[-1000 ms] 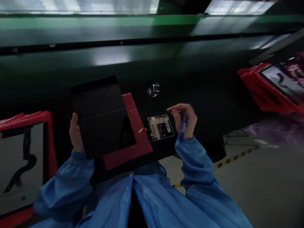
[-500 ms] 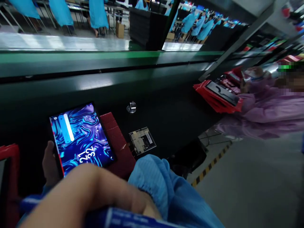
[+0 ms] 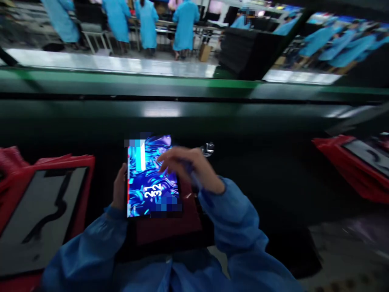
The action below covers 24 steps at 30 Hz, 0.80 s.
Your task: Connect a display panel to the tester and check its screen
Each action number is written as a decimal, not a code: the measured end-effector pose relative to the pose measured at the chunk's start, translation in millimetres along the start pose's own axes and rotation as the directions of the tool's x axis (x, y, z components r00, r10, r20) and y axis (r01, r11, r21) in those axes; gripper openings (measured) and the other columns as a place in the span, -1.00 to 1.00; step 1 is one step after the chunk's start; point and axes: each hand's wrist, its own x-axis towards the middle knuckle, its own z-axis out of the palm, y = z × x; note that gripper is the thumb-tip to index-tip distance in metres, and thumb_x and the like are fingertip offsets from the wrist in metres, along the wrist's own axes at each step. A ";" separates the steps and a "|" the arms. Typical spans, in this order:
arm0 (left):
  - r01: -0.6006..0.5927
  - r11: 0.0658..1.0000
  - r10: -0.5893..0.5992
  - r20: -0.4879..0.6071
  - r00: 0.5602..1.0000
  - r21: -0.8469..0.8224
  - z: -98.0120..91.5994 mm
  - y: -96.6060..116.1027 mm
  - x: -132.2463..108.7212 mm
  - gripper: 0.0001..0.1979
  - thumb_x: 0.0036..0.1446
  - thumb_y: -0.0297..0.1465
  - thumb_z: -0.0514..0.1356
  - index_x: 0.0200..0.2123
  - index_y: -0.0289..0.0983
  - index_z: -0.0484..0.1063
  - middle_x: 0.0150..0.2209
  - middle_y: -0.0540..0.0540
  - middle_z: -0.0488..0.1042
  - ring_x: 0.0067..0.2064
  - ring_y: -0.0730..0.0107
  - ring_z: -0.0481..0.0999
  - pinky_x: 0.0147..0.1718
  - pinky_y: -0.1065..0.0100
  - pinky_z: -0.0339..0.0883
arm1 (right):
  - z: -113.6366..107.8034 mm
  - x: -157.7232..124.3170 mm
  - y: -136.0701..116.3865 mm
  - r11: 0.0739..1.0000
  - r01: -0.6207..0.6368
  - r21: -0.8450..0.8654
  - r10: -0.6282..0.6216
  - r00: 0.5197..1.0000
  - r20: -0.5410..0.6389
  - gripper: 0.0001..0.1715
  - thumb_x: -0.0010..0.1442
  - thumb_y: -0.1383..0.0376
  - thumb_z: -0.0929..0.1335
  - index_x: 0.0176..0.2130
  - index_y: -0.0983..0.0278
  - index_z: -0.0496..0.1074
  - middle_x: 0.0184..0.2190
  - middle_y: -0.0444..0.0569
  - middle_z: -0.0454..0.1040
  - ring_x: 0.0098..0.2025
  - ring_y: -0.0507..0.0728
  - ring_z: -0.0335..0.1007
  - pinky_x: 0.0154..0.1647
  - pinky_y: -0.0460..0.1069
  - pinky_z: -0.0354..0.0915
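Note:
A lit tablet [image 3: 152, 178] with a blue and purple swirl wallpaper and the digits 21 32 turned sideways is tilted up above a dark red pad [image 3: 170, 231]. My left hand [image 3: 120, 186] grips its left edge. Over the tablet's right side hovers my right hand [image 3: 191, 166], fingers bent, with a blurred blue pen-like object [image 3: 194, 176] held in it. Whether a fingertip touches the screen I cannot tell. Just beyond my right hand lies a small clear and silvery item [image 3: 208, 149] on the black table.
At the left, a panel with a black curved strip [image 3: 45, 215] lies on red wrapping [image 3: 89, 170]. Another red-wrapped stack [image 3: 349, 162] is at the right. Behind the table runs a green ledge [image 3: 121, 79], with people in blue coats [image 3: 185, 24] beyond.
The view has swung left and levelled. My right hand has gone from close below the camera to over the tablet's right side. The left-hand panel now shows more fully.

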 end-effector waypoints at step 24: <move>0.144 0.983 -0.116 0.223 0.968 -0.113 -22.5 -12.0 12.2 -0.50 0.30 -0.09 0.08 0.00 -0.39 0.52 -0.24 -0.23 0.65 -0.13 -0.11 0.65 -0.09 0.03 0.50 | -18.7 25.3 30.7 0.943 0.114 -0.313 -0.129 0.991 -0.028 -0.01 0.26 -0.04 0.41 0.43 0.08 -0.10 0.41 0.11 0.11 0.37 0.37 0.19 0.19 0.30 0.39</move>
